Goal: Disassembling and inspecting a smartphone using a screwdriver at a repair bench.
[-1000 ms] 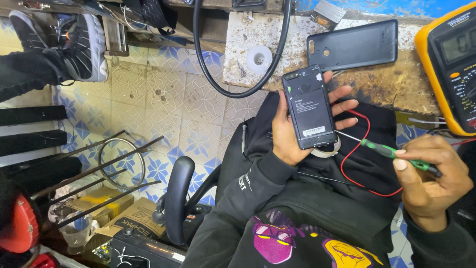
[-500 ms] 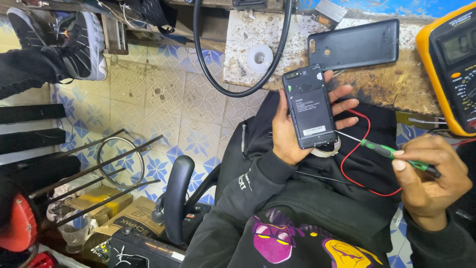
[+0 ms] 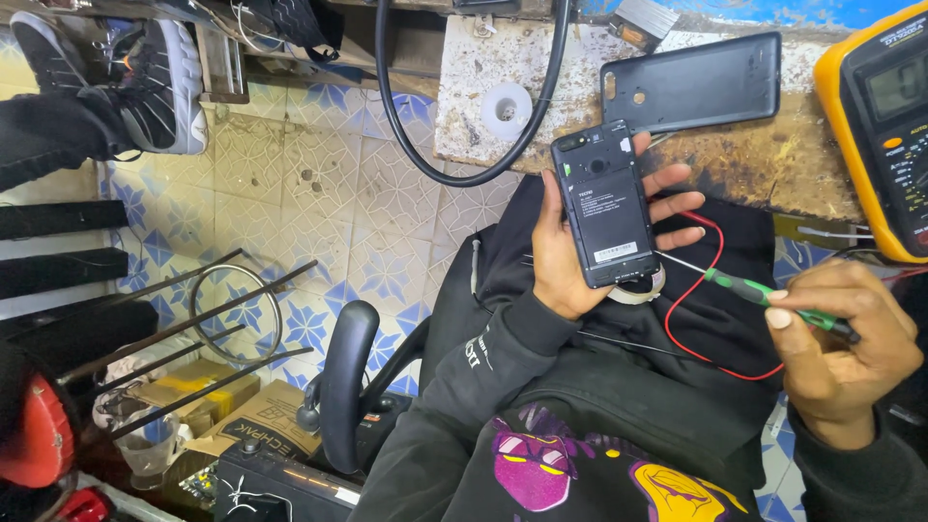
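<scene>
One head-worn camera looks steeply down, close over the lap, bench edge (image 3: 773,164) and tiled floor (image 3: 319,193)

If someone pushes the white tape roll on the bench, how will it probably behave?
The white tape roll lies flat on the bench, so it would probably slide, not roll. It looks small and hollow, likely light.
</scene>
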